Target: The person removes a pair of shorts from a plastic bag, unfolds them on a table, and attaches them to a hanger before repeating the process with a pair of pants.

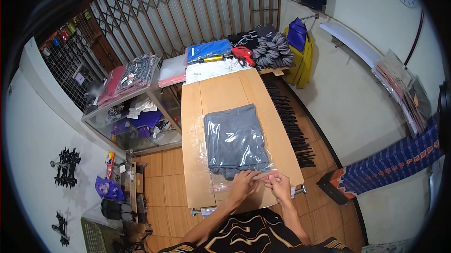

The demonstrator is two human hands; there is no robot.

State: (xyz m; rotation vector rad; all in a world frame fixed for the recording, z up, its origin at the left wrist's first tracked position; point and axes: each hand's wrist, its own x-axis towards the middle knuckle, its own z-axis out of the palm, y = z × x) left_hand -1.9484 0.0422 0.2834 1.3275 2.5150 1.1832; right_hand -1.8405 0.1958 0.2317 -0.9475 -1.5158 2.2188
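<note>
So both hands are on a clear bag with a folded grey garment inside. The bag lies flat on the cardboard top of the table, toward the near end, with its mouth facing the person. There's a thin red line along that near edge, and the garment fills most of the bag, with a bunched bit poking toward the mouth.

Left hand has its fingers closed in a narrow grip on the near edge of the bag, roughly at the middle. Right hand is just beside it, pinching the same edge by the right corner, thumb against fingers. The exact fingertip contact is a bit too small to make out.

Past the bag, at the far end, there's some white paper, a blue packet, a yellow and black cutter and a red tape gun. Next to those sits a heap of grey striped bundles.

On the left is a glass case with more packed clothes on top. Black hangers run in a row along the table's right side.
</note>
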